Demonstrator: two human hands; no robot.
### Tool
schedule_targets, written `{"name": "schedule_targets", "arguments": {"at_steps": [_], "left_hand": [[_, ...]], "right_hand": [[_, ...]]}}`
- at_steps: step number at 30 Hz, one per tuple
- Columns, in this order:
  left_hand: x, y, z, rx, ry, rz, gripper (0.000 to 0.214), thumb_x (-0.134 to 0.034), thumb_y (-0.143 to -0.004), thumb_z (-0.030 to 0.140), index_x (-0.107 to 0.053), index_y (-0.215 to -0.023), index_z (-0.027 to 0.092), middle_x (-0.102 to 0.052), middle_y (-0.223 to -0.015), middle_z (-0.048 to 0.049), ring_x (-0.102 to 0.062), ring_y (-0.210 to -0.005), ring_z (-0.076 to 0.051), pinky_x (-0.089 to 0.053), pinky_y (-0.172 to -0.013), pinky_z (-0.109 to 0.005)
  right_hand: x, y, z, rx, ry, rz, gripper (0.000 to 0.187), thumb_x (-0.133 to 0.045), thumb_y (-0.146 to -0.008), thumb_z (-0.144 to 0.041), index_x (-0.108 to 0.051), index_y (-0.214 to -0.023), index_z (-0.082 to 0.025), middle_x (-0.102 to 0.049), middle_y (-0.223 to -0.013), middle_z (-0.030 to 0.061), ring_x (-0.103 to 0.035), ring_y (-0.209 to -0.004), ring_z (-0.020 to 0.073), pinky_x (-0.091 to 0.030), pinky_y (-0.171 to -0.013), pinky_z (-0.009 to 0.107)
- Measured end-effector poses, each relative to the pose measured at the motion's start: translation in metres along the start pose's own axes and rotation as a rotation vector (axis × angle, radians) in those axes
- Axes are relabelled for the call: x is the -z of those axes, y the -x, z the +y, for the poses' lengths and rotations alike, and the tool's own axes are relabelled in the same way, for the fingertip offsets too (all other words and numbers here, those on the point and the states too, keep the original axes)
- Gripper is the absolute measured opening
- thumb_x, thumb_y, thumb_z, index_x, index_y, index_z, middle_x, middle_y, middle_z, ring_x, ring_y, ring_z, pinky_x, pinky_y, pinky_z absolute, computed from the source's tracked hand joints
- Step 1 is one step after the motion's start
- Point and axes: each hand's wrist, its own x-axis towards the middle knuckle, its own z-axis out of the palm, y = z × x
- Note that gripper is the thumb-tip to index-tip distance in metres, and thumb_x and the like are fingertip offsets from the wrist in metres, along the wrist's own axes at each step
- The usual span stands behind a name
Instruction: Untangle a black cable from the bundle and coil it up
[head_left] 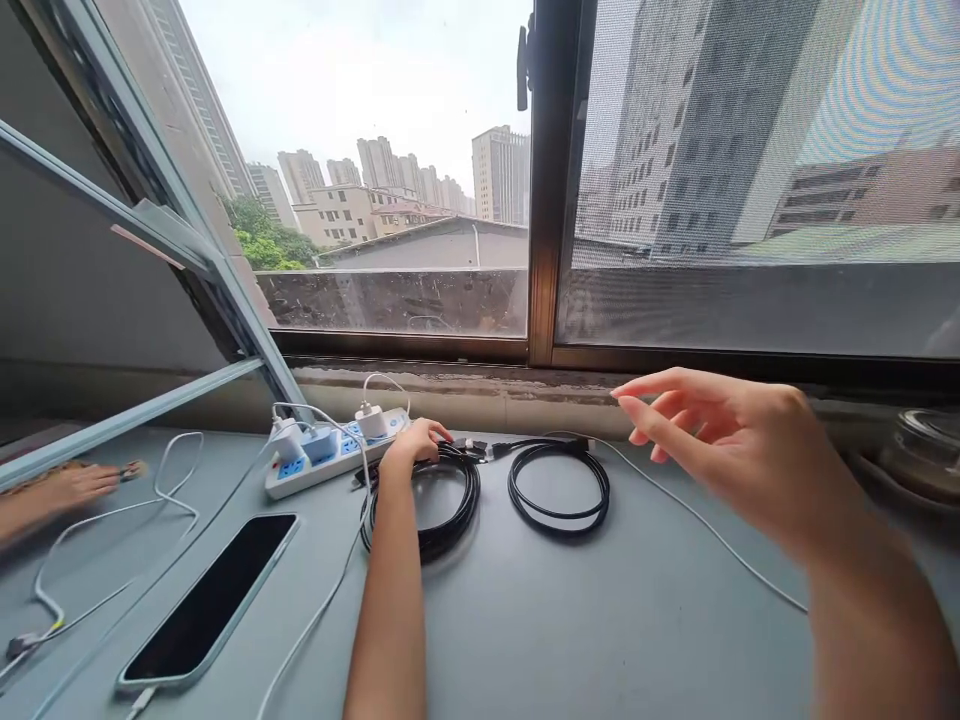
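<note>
My left hand [416,442] reaches forward to the back of a thick coil of black cable [450,535], with its fingers curled down on it. The coil lies flat, and its plug ends [472,450] stick out just right of my fingertips. A second, thinner loop of black cable [559,525] rests to the right, apart from the first. My right hand [720,440] hangs in the air above the table's right side, holding nothing. Its thumb and forefinger are close together at the tips but apart, and the other fingers are loosely bent.
Behind my left forearm is a white power strip [337,455] with several chargers and white cords. A phone [214,595] lies at left on the grey table [600,620]. At far left another hand [75,487] shows, blurred. A round lidded container [926,450] stands at right, below the window.
</note>
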Motion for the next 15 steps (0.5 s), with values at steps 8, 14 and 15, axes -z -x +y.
{"name": "schedule_targets", "arguments": {"at_steps": [8, 14, 15], "left_hand": [[0.021, 0.023, -0.001, -0.068, 0.108, 0.091, 0.035, -0.061, -0.05, 0.014, -0.071, -0.083, 0.015, -0.046, -0.053, 0.0051, -0.049, -0.058, -0.012, -0.039, -0.056, -0.022], [0.046, 0.053, 0.007, -0.091, 0.171, 0.09, 0.033, -0.07, -0.049, 0.028, -0.074, -0.079, 0.015, -0.061, -0.064, -0.0012, -0.056, -0.065, -0.017, -0.04, -0.06, -0.025], [0.049, 0.059, 0.009, -0.102, 0.17, 0.065, 0.031, -0.07, -0.049, 0.032, -0.074, -0.074, 0.015, -0.062, -0.062, -0.0019, -0.056, -0.065, -0.017, -0.039, -0.059, -0.025]], "right_hand": [[0.01, 0.006, -0.006, -0.025, 0.002, 0.051, 0.027, -0.059, -0.079, -0.05, -0.071, -0.085, -0.028, -0.065, -0.061, -0.0039, -0.061, -0.05, 0.0106, -0.045, -0.049, 0.021], [0.013, 0.012, -0.007, -0.062, -0.016, 0.043, 0.03, -0.059, -0.079, -0.052, -0.071, -0.086, -0.026, -0.066, -0.061, -0.0025, -0.06, -0.05, 0.0117, -0.045, -0.048, 0.022], [0.011, 0.011, -0.006, -0.055, -0.014, 0.034, 0.029, -0.059, -0.079, -0.052, -0.071, -0.086, -0.027, -0.066, -0.062, -0.0026, -0.06, -0.05, 0.0117, -0.045, -0.049, 0.022]]}}
